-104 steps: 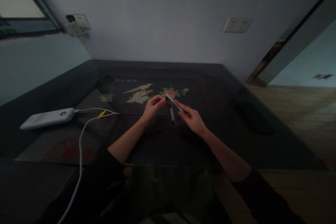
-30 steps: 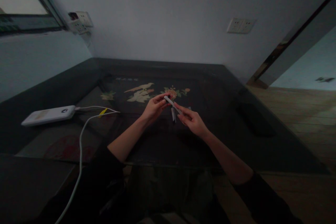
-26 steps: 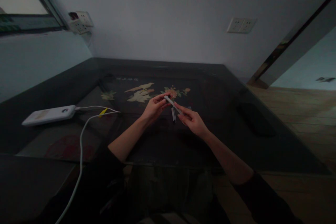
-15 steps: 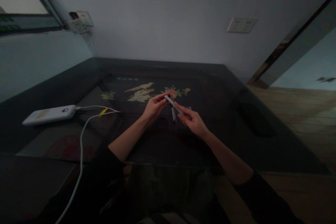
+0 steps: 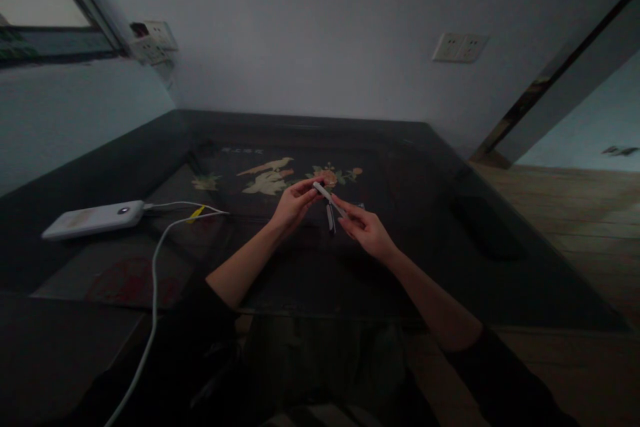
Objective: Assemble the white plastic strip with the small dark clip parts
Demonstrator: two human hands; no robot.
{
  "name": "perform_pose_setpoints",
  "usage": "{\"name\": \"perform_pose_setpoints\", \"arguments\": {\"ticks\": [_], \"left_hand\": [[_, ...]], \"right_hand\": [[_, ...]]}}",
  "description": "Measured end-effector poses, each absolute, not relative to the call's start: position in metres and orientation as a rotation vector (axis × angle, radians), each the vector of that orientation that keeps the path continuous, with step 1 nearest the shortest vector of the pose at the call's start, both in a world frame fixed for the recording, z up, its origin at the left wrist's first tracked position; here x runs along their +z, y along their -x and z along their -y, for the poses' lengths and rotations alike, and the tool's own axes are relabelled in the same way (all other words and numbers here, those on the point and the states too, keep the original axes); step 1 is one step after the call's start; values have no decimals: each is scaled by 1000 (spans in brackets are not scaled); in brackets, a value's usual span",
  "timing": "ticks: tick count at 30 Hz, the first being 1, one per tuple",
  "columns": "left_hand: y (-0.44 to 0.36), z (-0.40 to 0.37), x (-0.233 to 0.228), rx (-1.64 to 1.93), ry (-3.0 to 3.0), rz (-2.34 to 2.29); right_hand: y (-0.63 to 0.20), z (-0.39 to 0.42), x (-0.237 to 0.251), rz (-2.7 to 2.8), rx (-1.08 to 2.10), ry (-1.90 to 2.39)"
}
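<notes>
My left hand [image 5: 293, 207] is closed, with thumb and fingertips pinching the upper end of a slim silvery folding tool [image 5: 323, 191]. My right hand [image 5: 367, 230] is closed on the tool's lower right end. A second narrow silvery piece [image 5: 330, 219] points downward between the hands, and it seems joined to the tool. The dim light keeps me from telling its exact kind. Both hands are over the dark table [image 5: 310, 280], close to the printed flowers. Behind the right fingers shows a small pale item [image 5: 361, 205], too small to name.
On the left lies a white power bank [image 5: 95, 219] with a white cable [image 5: 155, 273] running toward the front edge; a yellow tag [image 5: 196, 214] is on the cable. A dark flat rectangular object [image 5: 487, 227] lies at the right. Wall sockets [image 5: 460, 47] sit above the table.
</notes>
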State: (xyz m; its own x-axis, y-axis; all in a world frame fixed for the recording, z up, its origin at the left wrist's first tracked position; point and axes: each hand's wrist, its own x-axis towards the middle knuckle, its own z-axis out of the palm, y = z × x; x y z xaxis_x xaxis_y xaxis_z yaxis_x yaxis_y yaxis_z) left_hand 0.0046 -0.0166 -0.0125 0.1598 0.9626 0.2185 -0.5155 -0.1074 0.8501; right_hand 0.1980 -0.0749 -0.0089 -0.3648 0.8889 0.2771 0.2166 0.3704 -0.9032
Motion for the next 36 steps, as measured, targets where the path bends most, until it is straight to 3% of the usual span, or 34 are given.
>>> {"name": "perform_pose_setpoints", "arguments": {"ticks": [20, 36], "left_hand": [[-6, 18, -13, 1295, -967, -564], [-7, 20, -15, 1301, -920, -530]], "right_hand": [[-203, 67, -14, 1790, 762, 991], [-197, 74, -16, 1815, 877, 968]]}}
